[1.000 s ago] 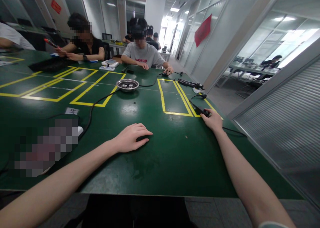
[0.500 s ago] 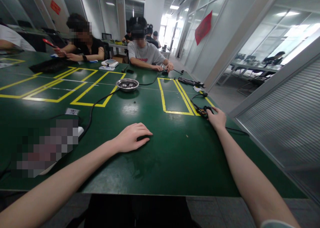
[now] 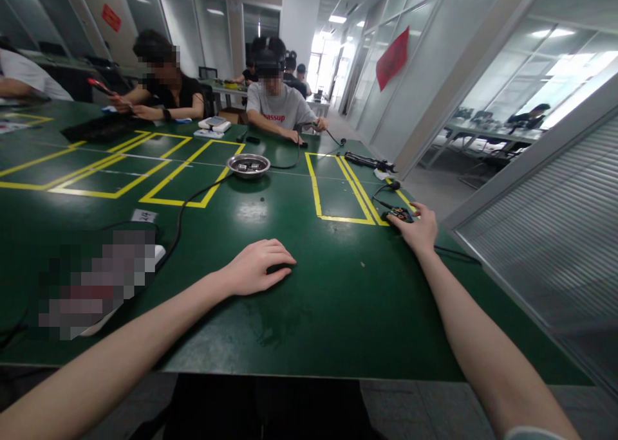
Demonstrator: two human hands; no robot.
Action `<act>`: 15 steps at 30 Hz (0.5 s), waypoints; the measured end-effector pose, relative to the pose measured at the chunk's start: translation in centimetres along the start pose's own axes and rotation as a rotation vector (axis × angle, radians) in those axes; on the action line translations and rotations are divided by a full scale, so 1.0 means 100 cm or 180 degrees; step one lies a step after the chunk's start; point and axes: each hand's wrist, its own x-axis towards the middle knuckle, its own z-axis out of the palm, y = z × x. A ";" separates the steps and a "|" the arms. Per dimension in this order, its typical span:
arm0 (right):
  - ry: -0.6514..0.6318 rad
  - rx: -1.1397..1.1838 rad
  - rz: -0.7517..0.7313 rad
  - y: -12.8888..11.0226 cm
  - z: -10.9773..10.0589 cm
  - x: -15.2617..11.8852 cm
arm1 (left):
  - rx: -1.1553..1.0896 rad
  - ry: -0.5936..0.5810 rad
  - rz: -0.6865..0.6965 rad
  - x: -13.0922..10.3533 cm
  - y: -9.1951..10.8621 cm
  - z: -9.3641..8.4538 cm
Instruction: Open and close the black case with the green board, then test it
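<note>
The right hand (image 3: 421, 229) touches a small black device (image 3: 400, 215), its thumb and fingers spread about it; how firm the grip is, I cannot tell. The left hand (image 3: 255, 266) lies flat on the counter (image 3: 318, 324), fingers near together, thumb a little apart. The device is at the near end of the yellow tape outline (image 3: 345, 219). Holding it by the edges would probably be steadier, with the thin cable (image 3: 375, 194) left slack. Beyond are a round black piece (image 3: 394, 186) and a long black tool (image 3: 367, 162).
</note>
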 end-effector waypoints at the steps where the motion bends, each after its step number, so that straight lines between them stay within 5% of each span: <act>1: -0.0009 -0.0019 0.0019 0.001 0.001 0.000 | -0.0002 0.0006 -0.0002 0.000 0.000 0.000; 9: -0.0195 -0.0380 0.0354 0.013 0.011 0.002 | 0.0021 0.0003 -0.0015 -0.001 0.000 0.001; 15: -0.0616 -0.0416 -0.0010 0.012 0.007 0.002 | -0.0004 -0.0001 -0.0052 0.000 0.000 0.002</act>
